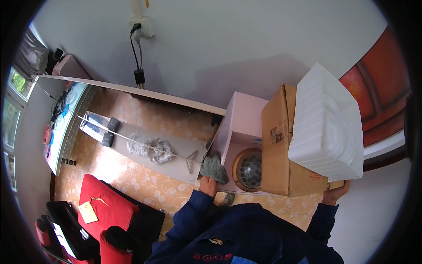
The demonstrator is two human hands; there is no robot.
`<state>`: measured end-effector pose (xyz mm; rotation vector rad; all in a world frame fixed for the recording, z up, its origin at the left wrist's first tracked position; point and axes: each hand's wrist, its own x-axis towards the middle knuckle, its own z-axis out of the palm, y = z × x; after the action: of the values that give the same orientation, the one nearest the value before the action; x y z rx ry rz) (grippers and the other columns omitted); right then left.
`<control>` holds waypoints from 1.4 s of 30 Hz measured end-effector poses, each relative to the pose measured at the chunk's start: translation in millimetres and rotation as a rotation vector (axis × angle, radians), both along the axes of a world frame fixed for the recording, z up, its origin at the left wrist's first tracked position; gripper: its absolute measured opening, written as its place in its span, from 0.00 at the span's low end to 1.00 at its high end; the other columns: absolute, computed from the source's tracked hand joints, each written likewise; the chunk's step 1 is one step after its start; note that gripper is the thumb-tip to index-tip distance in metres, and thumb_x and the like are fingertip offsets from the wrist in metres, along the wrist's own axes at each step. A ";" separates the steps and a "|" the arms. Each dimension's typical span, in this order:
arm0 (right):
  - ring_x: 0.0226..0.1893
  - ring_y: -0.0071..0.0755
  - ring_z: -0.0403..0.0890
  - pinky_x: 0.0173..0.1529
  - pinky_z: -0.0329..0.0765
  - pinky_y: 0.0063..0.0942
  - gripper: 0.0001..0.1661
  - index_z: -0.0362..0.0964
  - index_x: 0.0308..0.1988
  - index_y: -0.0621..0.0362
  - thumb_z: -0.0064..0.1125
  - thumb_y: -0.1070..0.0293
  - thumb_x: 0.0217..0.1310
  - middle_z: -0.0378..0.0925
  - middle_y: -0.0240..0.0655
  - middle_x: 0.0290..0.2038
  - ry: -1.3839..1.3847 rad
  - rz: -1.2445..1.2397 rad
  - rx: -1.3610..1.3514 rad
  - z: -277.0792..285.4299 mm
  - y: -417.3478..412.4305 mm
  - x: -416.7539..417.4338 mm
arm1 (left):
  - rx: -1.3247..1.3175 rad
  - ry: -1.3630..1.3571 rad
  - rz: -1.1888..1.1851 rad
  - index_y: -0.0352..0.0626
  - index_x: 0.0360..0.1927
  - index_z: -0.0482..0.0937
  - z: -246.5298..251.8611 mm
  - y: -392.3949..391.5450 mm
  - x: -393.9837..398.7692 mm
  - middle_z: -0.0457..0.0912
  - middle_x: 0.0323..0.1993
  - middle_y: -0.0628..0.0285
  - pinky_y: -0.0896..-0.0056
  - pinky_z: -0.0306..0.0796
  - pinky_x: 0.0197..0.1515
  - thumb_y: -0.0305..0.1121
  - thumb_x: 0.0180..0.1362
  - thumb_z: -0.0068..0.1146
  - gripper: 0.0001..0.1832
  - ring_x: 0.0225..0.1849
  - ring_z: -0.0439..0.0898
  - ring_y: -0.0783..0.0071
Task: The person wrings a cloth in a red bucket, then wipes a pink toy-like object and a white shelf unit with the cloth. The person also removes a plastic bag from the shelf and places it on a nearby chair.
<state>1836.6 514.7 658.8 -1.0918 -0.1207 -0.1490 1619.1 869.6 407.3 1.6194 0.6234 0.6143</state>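
Observation:
My left hand (208,186) grips a grey fluffy cloth (214,168) at the front edge of a pink cabinet (249,114); the cloth hides most of its fingers. At the lower right corner of a brown cardboard box (275,145), my right hand (336,193) holds the box from beneath, its fingers partly hidden. A white moulded plastic piece (326,128) with ribbed sides lies tilted on the box. Beside the box, a round wood-rimmed object (249,170) with a dark spotted face shows in the cabinet's lower part, its right side covered.
A long pale panel edge (148,91) runs left from the cabinet. Beyond my left hand, a grey board (132,130) bears crumpled plastic wrapping (150,147) and two black boxes (110,132). A red-cushioned chair (105,201) stands at lower left. Cords hang from a wall socket (141,26).

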 end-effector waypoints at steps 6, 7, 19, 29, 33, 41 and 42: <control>0.55 0.41 0.78 0.58 0.76 0.38 0.28 0.69 0.58 0.61 0.40 0.54 0.68 0.76 0.40 0.55 0.019 0.020 0.014 -1.6 1.6 -4.3 | -0.137 0.171 -0.101 0.36 0.60 0.73 -87.3 -13.4 -22.8 0.75 0.59 0.40 0.52 0.69 0.61 0.35 0.67 0.40 0.22 0.58 0.74 0.39; 0.55 0.41 0.78 0.58 0.76 0.39 0.28 0.69 0.58 0.61 0.40 0.54 0.68 0.77 0.40 0.55 0.029 0.019 0.025 -1.4 2.0 -4.8 | -0.113 0.243 -0.136 0.36 0.60 0.73 -110.2 -16.7 -27.7 0.75 0.59 0.40 0.53 0.69 0.61 0.37 0.68 0.40 0.22 0.58 0.74 0.39; 0.55 0.39 0.77 0.59 0.74 0.38 0.28 0.70 0.57 0.58 0.43 0.53 0.65 0.77 0.38 0.54 0.027 -0.008 0.069 13.6 29.5 -42.1 | -0.024 0.568 -0.181 0.38 0.52 0.78 -200.7 -39.5 -44.7 0.77 0.51 0.35 0.45 0.71 0.56 0.43 0.67 0.40 0.22 0.53 0.75 0.35; 0.57 0.36 0.74 0.63 0.68 0.34 0.27 0.69 0.58 0.59 0.48 0.53 0.67 0.76 0.35 0.54 -0.059 -0.109 0.001 20.1 89.7 -77.9 | 0.107 0.562 -0.149 0.41 0.50 0.80 -217.8 -45.5 -52.4 0.79 0.50 0.36 0.44 0.71 0.56 0.37 0.62 0.45 0.19 0.52 0.76 0.33; 0.57 0.34 0.74 0.63 0.67 0.34 0.25 0.69 0.57 0.58 0.48 0.52 0.69 0.75 0.34 0.54 -0.056 -0.163 -0.011 23.8 114.9 -83.9 | 0.243 0.621 -0.326 0.40 0.51 0.79 -189.0 -32.0 -49.8 0.77 0.54 0.38 0.44 0.72 0.56 0.31 0.57 0.51 0.18 0.53 0.76 0.36; 0.56 0.33 0.75 0.62 0.68 0.32 0.26 0.69 0.57 0.58 0.48 0.49 0.70 0.76 0.34 0.54 -0.110 -0.127 -0.052 22.4 116.7 -79.7 | 0.472 0.328 -0.218 0.38 0.43 0.78 -231.7 -37.0 -45.8 0.78 0.46 0.38 0.42 0.73 0.48 0.27 0.53 0.55 0.13 0.46 0.78 0.37; 0.57 0.32 0.74 0.63 0.66 0.31 0.28 0.68 0.58 0.58 0.48 0.48 0.71 0.75 0.33 0.55 -0.093 -0.135 -0.053 20.5 113.0 -78.8 | 0.495 0.344 -0.243 0.38 0.41 0.78 -239.5 -31.1 -41.8 0.77 0.45 0.38 0.41 0.73 0.47 0.27 0.54 0.54 0.11 0.45 0.78 0.36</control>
<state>1757.8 627.7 679.3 -1.1465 -0.1349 -0.3195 1577.3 838.5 167.8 2.2566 0.5321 0.3217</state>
